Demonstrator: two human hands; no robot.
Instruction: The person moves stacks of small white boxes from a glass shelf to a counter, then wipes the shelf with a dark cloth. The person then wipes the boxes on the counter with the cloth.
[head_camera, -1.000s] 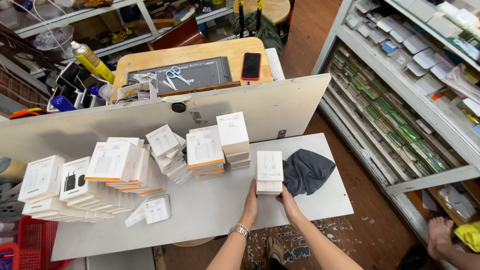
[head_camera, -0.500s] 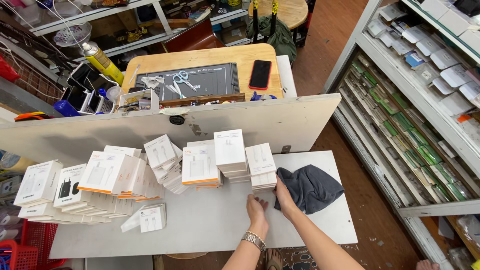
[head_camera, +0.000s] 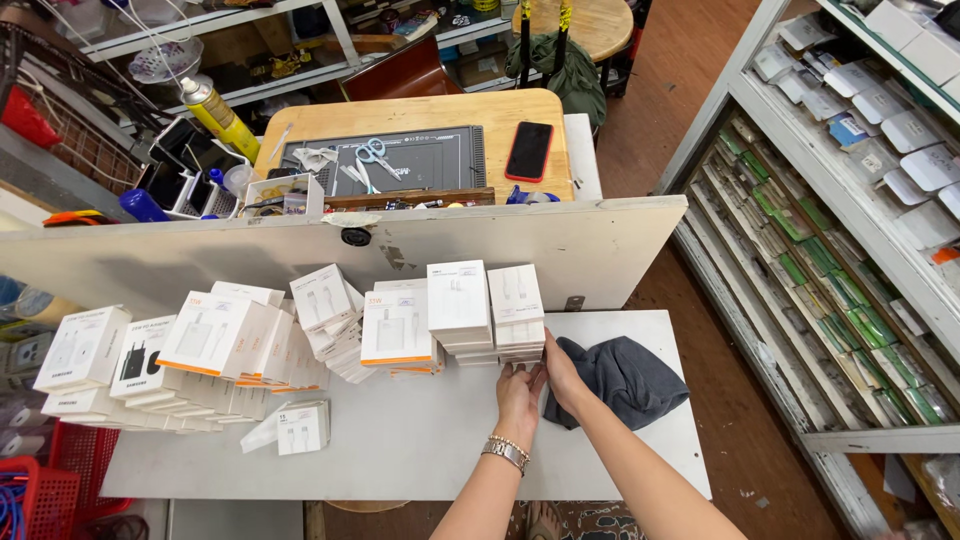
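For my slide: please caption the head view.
Both hands press a stack of white boxes beside a grey cloth.

upright stack of white boxes (head_camera: 517, 318)

I see bright, even overhead light, soft short shadows under the box stacks (head_camera: 470, 310). Centre sharp, no glare. Wide-angle bends the far shelves and right rack (head_camera: 850, 250) at edges.

box stack (head_camera: 517, 320) on table (head_camera: 420, 450), cloth (head_camera: 625, 380) right
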